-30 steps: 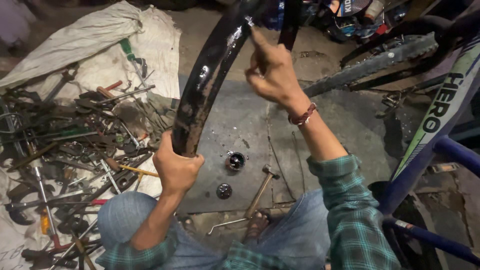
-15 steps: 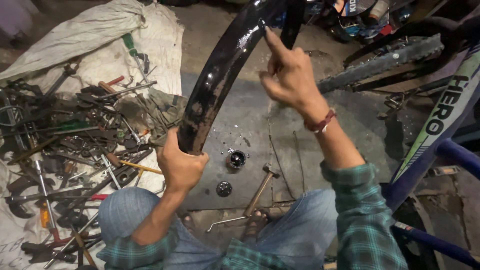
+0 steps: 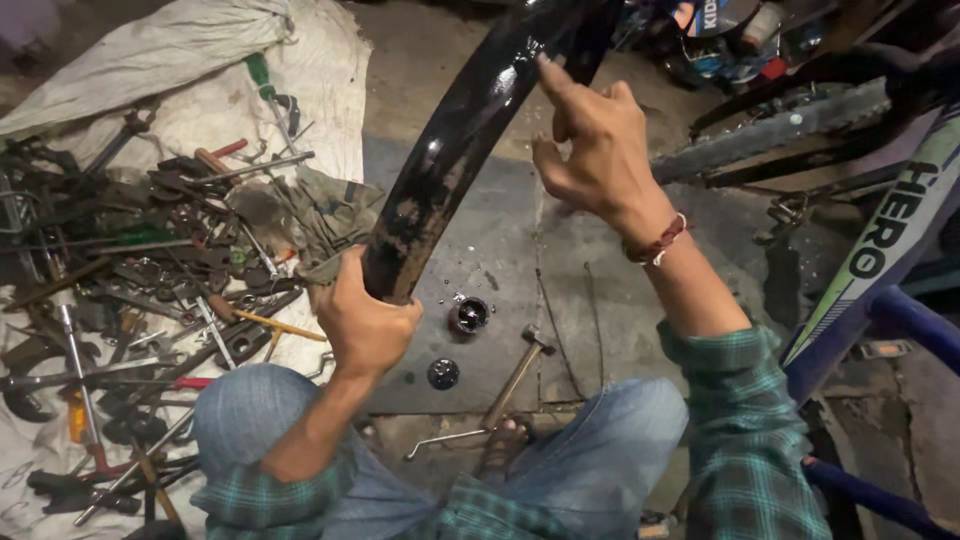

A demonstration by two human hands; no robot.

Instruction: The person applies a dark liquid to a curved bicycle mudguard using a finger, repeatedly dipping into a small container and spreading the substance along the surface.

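Now | left hand (image 3: pixel 365 325) clamped around black mudguard (image 3: pixel 450 150) | right hand (image 3: pixel 595 150) loosely spread, forefinger touching it | small round tin (image 3: pixel 469 315) below

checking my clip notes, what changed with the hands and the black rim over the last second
The right hand slid rightward along the black rim, forefinger staying on its edge; a small pale piece seen by the fingertip earlier no longer shows. The left hand kept its grip on the rim's lower end. The hammer and two small round cups on the floor stayed put.

Single head-worn view, looking steeply down, close over the person's knees, stone floor (image 3: pixel 480 230) filling the middle
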